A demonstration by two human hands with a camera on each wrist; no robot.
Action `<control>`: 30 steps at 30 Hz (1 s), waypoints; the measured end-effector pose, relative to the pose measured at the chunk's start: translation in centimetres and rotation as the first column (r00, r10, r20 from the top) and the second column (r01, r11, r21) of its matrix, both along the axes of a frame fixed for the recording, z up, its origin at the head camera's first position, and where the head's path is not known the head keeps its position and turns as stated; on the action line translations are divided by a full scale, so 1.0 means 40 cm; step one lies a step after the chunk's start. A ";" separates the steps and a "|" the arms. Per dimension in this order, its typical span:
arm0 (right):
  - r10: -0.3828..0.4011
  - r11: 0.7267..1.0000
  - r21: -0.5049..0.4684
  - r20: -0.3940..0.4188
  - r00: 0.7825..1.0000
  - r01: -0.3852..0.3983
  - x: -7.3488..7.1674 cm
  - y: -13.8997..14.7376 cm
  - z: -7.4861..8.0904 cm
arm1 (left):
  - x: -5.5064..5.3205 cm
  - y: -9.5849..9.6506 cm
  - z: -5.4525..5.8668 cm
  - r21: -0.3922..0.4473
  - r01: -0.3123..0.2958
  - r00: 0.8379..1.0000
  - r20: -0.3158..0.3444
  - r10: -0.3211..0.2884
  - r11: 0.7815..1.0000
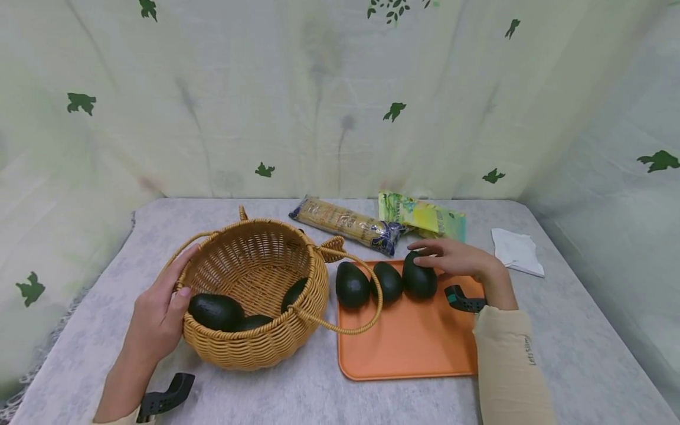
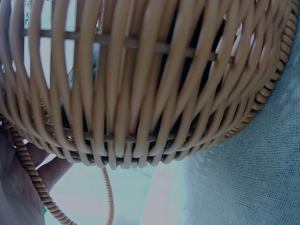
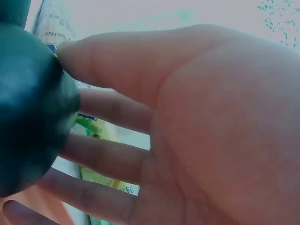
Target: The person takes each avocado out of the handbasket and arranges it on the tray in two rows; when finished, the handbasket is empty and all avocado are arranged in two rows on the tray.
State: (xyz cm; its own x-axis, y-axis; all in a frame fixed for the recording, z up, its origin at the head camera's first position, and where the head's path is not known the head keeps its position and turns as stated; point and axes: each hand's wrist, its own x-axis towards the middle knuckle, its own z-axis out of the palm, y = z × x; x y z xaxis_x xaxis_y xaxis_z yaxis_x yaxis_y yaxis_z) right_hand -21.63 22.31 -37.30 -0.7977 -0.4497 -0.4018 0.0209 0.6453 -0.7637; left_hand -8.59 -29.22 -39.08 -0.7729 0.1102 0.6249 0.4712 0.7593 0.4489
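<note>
My left hand (image 1: 156,317) grips the left rim of a round wicker basket (image 1: 249,348), its thumb over the edge. Dark green avocados lie in the basket: one near the left hand (image 1: 215,311), one beside it (image 1: 255,322) partly behind the front rim, and one at the right wall (image 1: 294,294). On an orange tray (image 1: 409,348), an avocado (image 1: 353,285), a second avocado (image 1: 388,282) and a third avocado (image 1: 419,278) form a row. Around that third one, my right hand (image 1: 461,260) holds its fingers and thumb; the right wrist view shows them against its skin.
Behind the tray lie a long bag of dry noodles (image 1: 345,223) and a green-yellow packet (image 1: 425,216). A white folded tissue (image 1: 516,251) is at the right. The basket's loop handle (image 1: 366,327) hangs over the tray's left edge. A leaf-patterned curtain (image 1: 329,118) encloses the table.
</note>
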 end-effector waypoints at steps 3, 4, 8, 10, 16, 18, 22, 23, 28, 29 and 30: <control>-0.002 1.000 0.015 -0.015 1.000 0.003 -0.002 0.002 0.000 | -0.001 0.000 -0.001 0.002 0.000 1.000 0.003 0.000 1.000; -0.002 1.000 0.017 -0.016 1.000 0.003 -0.002 0.002 0.001 | -0.001 0.000 -0.001 0.002 0.000 1.000 0.005 0.000 1.000; 0.005 1.000 0.021 -0.003 1.000 -0.004 0.000 -0.001 0.005 | -0.002 0.000 -0.002 0.004 -0.001 1.000 0.008 0.001 1.000; 0.006 1.000 0.025 0.012 1.000 -0.007 0.001 -0.002 0.005 | -0.003 0.000 -0.003 0.004 -0.002 1.000 0.009 0.002 1.000; 0.005 1.000 0.025 0.053 0.999 -0.007 0.002 -0.004 0.001 | -0.003 0.000 -0.003 0.002 -0.004 1.000 0.009 0.004 1.000; 0.006 1.000 0.024 0.056 0.998 -0.007 0.002 -0.004 -0.001 | -0.003 0.000 -0.004 0.001 -0.004 1.000 0.008 0.004 1.000; 0.009 1.000 0.027 0.060 0.998 -0.011 0.002 -0.005 0.001 | -0.003 -0.002 -0.005 0.002 -0.004 1.000 0.003 0.004 1.000; 0.011 1.000 0.029 0.059 0.998 -0.013 0.002 -0.005 0.002 | -0.003 -0.002 -0.006 0.002 -0.005 1.000 0.002 0.005 1.000; 0.004 1.000 0.031 0.054 0.999 -0.006 0.002 -0.002 0.008 | -0.001 -0.002 -0.004 0.001 -0.010 1.000 0.009 0.010 1.000; 0.005 1.000 0.030 0.050 0.999 -0.006 0.002 -0.002 0.009 | 0.000 -0.002 -0.004 0.001 -0.011 1.000 0.011 0.011 1.000; 0.005 0.999 0.031 0.047 0.999 -0.007 0.002 -0.002 0.010 | 0.000 -0.002 -0.003 0.002 -0.011 1.000 0.012 0.011 1.000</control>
